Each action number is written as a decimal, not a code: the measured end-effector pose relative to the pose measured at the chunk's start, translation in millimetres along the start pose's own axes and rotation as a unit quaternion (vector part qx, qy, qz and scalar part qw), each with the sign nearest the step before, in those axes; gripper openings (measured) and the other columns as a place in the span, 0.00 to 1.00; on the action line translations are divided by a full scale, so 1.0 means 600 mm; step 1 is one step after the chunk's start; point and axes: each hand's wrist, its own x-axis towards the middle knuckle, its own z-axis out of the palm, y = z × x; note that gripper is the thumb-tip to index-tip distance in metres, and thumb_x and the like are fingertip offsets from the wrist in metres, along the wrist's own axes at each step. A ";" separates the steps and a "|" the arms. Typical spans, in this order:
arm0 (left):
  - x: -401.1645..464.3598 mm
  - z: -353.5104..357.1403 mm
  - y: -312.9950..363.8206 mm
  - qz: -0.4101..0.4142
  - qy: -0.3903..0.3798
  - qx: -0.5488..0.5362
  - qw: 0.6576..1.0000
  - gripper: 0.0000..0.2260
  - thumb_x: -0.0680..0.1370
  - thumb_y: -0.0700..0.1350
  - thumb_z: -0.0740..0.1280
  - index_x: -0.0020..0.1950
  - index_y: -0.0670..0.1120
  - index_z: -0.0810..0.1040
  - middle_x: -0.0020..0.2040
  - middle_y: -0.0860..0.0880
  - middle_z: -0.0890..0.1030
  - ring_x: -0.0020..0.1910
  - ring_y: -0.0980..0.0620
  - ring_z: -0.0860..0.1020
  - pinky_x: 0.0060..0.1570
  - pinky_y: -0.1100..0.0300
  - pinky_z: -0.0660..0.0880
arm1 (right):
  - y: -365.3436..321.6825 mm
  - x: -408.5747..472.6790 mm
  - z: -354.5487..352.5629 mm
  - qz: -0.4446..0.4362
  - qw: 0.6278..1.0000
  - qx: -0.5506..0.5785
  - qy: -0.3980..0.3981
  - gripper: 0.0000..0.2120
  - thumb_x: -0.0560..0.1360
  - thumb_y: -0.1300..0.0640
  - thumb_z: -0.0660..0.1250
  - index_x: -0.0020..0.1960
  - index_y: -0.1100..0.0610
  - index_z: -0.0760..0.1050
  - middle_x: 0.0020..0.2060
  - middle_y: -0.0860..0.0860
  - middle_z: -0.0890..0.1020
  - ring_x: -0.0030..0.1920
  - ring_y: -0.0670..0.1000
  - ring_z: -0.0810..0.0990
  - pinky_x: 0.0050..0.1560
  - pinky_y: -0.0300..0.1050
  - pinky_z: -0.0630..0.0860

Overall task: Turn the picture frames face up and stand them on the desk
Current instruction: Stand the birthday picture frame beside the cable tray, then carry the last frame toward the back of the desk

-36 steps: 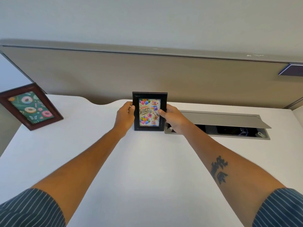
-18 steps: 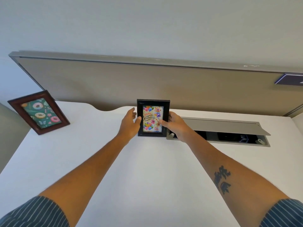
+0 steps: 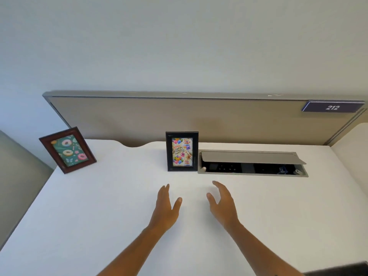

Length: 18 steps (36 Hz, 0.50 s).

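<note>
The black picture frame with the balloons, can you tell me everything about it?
The black picture frame is a tall rectangle with a smooth dark border that looks like plastic or painted wood. Its picture shows colourful balloons, cakes and the words "Happy Birthday". It stands upright and face out on the white desk, close beside the left end of the open grey cable tray. Nothing holds it; both hands are open in front of it, apart from it.
</note>
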 end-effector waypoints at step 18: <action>-0.278 0.182 -0.043 0.136 -0.105 0.139 0.975 0.39 0.82 0.62 0.58 0.85 0.52 0.41 0.82 0.54 0.31 0.82 0.53 0.33 0.81 0.49 0.39 | 0.248 -0.386 -0.067 -0.061 0.996 -0.046 0.056 0.30 0.75 0.56 0.73 0.75 0.45 0.72 0.78 0.30 0.65 0.79 0.33 0.61 0.73 0.23 0.57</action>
